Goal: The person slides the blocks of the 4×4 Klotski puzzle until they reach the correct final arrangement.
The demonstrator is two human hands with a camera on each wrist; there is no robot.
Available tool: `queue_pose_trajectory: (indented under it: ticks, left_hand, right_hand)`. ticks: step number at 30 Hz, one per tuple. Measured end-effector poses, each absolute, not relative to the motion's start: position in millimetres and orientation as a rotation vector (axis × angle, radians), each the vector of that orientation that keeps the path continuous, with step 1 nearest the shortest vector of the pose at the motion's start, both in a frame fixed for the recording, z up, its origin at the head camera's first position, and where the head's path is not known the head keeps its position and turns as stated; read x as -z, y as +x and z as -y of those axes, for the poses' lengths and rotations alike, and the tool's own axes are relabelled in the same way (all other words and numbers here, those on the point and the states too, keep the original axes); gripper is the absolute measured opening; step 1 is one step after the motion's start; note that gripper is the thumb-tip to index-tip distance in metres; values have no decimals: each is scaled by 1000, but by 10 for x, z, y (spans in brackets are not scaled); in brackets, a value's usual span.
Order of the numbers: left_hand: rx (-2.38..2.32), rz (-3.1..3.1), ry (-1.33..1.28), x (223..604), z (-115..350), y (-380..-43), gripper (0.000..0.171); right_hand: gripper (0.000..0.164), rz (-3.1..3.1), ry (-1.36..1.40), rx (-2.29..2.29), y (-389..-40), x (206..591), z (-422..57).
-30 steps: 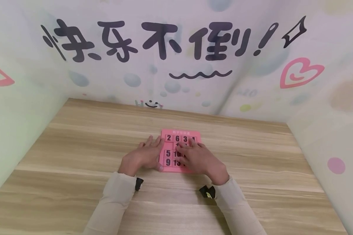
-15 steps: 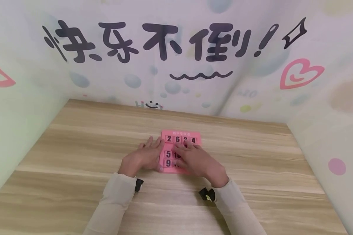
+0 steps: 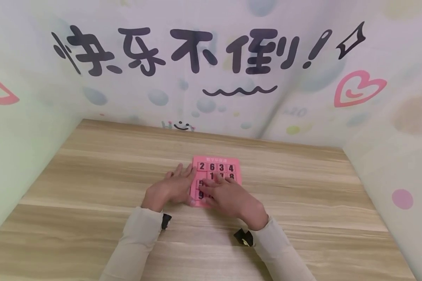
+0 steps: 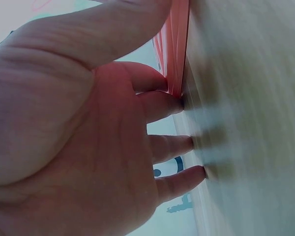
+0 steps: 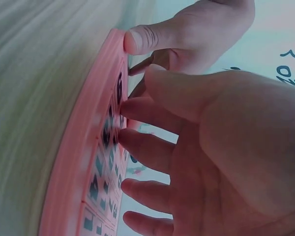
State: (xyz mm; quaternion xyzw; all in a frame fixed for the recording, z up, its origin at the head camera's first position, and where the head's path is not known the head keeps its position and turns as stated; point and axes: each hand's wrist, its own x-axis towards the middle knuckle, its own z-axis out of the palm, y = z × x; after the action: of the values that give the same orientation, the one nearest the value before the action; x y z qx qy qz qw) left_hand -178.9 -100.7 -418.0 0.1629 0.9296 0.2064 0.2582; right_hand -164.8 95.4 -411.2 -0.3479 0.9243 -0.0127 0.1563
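Note:
A pink sliding number puzzle (image 3: 217, 168) lies flat on the wooden table, black numbers on its square tiles. Its top row reads 2, 6, 3, 4; an empty slot shows at the left of the second row. Along the puzzle's left edge rests my left hand (image 3: 177, 185), thumb pressing the near corner, index and middle fingertips by the side. In the left wrist view, the ring and little fingers (image 4: 179, 183) reach down to the table. My right hand (image 3: 232, 197) stretches over the lower rows, fingertips at the left-hand tiles 5 and 9, hiding most tiles there.
The wooden table (image 3: 109, 164) spreads around the puzzle on every side. Behind it stands a white printed backdrop (image 3: 211, 105) with large dark characters, and pale side walls close off left and right. Dark bows (image 3: 244, 237) sit at the sleeve cuffs.
My right hand has shifted left and slightly nearer over the puzzle, uncovering 3, 4, 7 and 8 and covering tiles by 5 and 9. My left hand stays put.

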Motion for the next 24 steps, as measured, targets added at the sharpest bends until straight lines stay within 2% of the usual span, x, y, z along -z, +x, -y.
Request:
queue_pose_trajectory:
  ticks: [24]
  left_hand:
    - [-563, -2514, 426, 4181, 999, -1797, 102]
  right_hand:
    - [50, -2672, -920, 180, -1706, 4214, -972]
